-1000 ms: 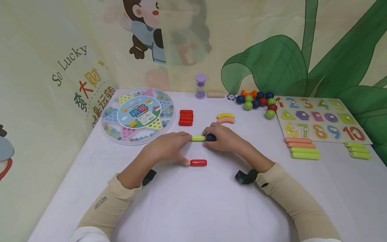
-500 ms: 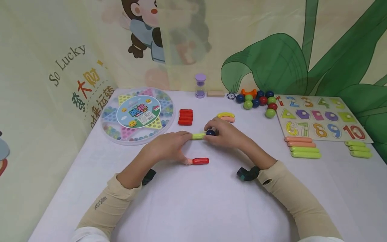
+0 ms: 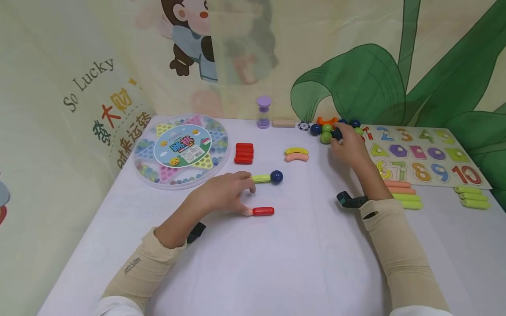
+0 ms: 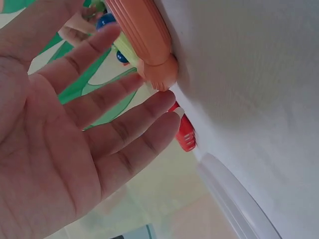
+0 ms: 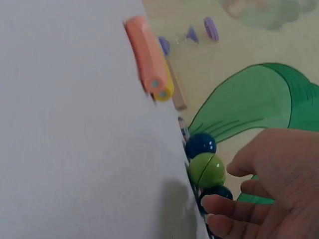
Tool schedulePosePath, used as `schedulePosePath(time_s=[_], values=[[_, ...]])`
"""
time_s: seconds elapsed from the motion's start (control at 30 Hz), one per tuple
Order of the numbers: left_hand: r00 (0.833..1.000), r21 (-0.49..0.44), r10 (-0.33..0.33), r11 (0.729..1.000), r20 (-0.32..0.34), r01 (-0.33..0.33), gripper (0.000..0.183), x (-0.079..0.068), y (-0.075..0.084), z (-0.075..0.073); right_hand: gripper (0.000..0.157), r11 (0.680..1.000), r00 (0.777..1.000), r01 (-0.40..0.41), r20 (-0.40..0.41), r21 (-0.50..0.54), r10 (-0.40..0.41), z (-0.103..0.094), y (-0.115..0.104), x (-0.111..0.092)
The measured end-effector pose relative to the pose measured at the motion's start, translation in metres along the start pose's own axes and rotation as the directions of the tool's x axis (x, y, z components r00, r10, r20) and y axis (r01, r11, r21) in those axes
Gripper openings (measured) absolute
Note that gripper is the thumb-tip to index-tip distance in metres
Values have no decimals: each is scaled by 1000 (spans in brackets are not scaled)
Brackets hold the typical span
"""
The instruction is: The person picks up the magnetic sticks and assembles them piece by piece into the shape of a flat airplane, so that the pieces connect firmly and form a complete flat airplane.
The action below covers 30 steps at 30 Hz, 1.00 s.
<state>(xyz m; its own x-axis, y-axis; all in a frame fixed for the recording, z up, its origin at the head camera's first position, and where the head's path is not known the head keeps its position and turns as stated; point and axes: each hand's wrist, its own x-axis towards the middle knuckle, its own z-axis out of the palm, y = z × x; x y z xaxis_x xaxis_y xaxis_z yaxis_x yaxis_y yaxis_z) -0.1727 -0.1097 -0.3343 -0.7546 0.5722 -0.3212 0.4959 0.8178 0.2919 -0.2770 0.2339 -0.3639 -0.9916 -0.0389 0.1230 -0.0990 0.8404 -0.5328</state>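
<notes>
My left hand [image 3: 221, 193] is spread over the table, fingers apart and slightly bent. By its fingertips lies a ribbed light-green stick [image 3: 261, 178], with a dark blue ball [image 3: 276, 177] at its right end. A red stick [image 3: 263, 211] lies just right of the thumb. In the left wrist view an orange ribbed piece [image 4: 142, 32] is beside the fingertips; the hand hides most of it from above. At the back, my right hand [image 3: 352, 147] reaches to a cluster of balls. Its fingertips are at a dark blue ball [image 5: 219, 192], beside a green ball [image 5: 207, 170].
Several red sticks [image 3: 244, 153] lie mid-table, with a yellow piece [image 3: 296, 151] and a pink piece [image 3: 296, 157] further right. A round marble board game [image 3: 182, 151] is left; a number puzzle board [image 3: 427, 153] is right. An hourglass [image 3: 263, 113] stands at the back.
My right hand has let go of the dark blue ball at the green stick's end and moved right and back to the ball cluster. The left hand's fingers have come off the green stick.
</notes>
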Motion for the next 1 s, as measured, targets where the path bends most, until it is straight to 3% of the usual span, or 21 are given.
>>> schedulePosePath(time_s=[0.1, 0.2, 0.4, 0.5, 0.7, 0.83, 1.0], values=[[998, 0, 55, 999, -7, -55, 30, -3, 1, 0, 56, 1000, 997, -19, 69, -12, 20, 2, 5, 2], [996, 9, 91, 996, -21, -91, 20, -5, 2, 1, 57, 997, 997, -23, 79, -69, 29, 4, 5, 2], [994, 44, 97, 994, -42, -95, 18, -5, 6, 4, 47, 963, 989, -95, 83, -252, 120, -4, -9, -7], [995, 59, 91, 994, -40, -89, 18, -5, 8, 4, 40, 930, 974, -116, 142, -350, 175, -13, -19, -15], [996, 62, 90, 994, -24, -89, 20, -5, 11, 2, 29, 879, 934, -63, 281, -473, 219, -29, -22, -25], [997, 65, 78, 995, -14, -77, 21, -5, 12, 2, 24, 905, 903, -25, 379, -425, 203, -33, -15, -25], [997, 62, 75, 995, -15, -74, 21, -5, 12, 2, 23, 936, 903, -25, 395, -350, 172, -33, -7, -22]])
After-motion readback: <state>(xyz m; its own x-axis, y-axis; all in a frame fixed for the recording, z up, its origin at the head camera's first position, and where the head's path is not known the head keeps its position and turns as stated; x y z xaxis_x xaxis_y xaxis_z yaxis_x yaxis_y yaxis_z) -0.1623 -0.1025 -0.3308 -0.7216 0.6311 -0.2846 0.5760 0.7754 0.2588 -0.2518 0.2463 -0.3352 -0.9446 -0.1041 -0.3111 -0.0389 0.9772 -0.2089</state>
